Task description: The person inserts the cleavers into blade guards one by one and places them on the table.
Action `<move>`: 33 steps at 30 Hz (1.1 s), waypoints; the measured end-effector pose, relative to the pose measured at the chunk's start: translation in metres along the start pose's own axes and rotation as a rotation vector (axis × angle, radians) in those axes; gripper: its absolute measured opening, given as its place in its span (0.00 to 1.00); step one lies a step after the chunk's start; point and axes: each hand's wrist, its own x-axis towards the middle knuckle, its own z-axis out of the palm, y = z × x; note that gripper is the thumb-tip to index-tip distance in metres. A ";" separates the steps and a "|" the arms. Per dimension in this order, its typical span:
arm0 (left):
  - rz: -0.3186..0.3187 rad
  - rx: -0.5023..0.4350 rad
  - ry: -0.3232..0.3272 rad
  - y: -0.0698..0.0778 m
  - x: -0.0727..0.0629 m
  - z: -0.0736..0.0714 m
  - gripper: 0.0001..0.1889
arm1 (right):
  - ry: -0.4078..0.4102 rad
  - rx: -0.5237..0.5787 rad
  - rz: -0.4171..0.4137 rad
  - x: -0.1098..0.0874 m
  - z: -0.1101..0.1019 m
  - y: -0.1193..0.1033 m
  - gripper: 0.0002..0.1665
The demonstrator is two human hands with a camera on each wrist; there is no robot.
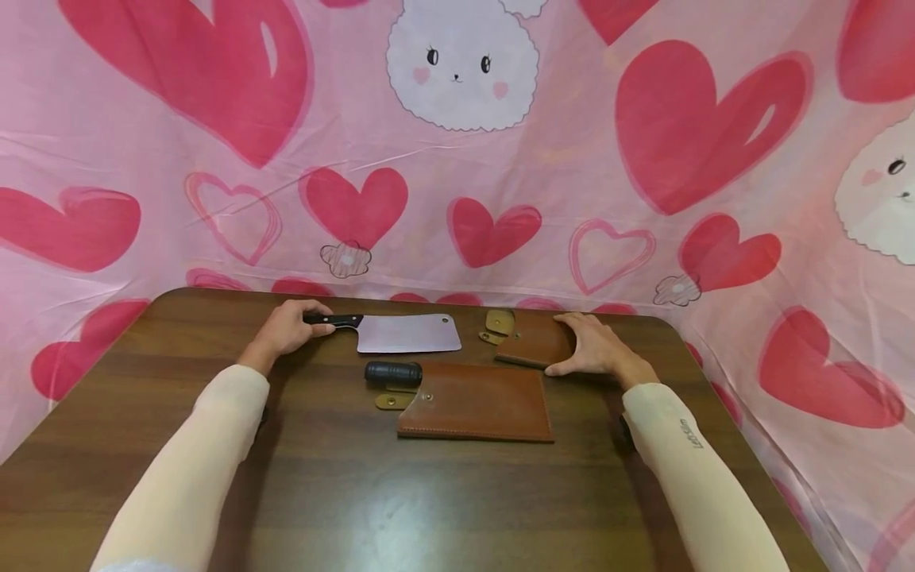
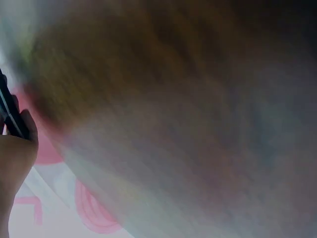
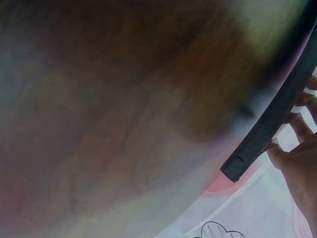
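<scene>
At the back left of the table, my left hand [image 1: 295,324] grips the black handle [image 1: 343,320] of a cleaver. Its broad blade [image 1: 409,334] lies flat, pointing right. The left wrist view shows that handle [image 2: 14,111] between thumb and fingers. My right hand [image 1: 595,347] spans the right end of a small brown leather sheath [image 1: 536,340], thumb at the near edge and fingers at the far one. In the right wrist view the sheath's dark edge [image 3: 272,116] meets my fingertips. Closer to me lies a larger brown sheath [image 1: 482,401] with a black handle [image 1: 391,373] sticking out leftward.
The brown wooden table [image 1: 357,508] carries all of these. Behind it and along the right side hangs a pink cloth [image 1: 429,183] printed with hearts. Much of both wrist views is a blurred close surface.
</scene>
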 end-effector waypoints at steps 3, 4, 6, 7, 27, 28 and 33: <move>0.030 -0.017 0.006 0.003 0.000 0.001 0.15 | 0.018 0.003 -0.019 -0.001 -0.001 -0.001 0.67; 0.038 -0.023 0.005 0.004 -0.001 0.001 0.15 | 0.025 0.005 -0.028 -0.001 -0.002 -0.002 0.68; 0.053 -0.030 0.008 0.006 -0.001 0.001 0.15 | 0.038 0.002 -0.045 -0.001 -0.003 -0.004 0.68; 0.058 -0.036 0.009 0.007 -0.002 0.001 0.15 | 0.046 0.001 -0.055 -0.002 -0.004 -0.006 0.69; 0.048 -0.113 0.034 0.016 -0.012 -0.014 0.16 | 0.104 -0.074 -0.106 -0.004 -0.015 -0.028 0.72; 0.049 -0.112 0.031 0.017 -0.012 -0.015 0.17 | 0.104 -0.074 -0.107 -0.004 -0.015 -0.028 0.72; 0.045 -0.126 0.017 0.020 -0.011 -0.015 0.18 | 0.115 -0.076 -0.123 -0.005 -0.015 -0.030 0.72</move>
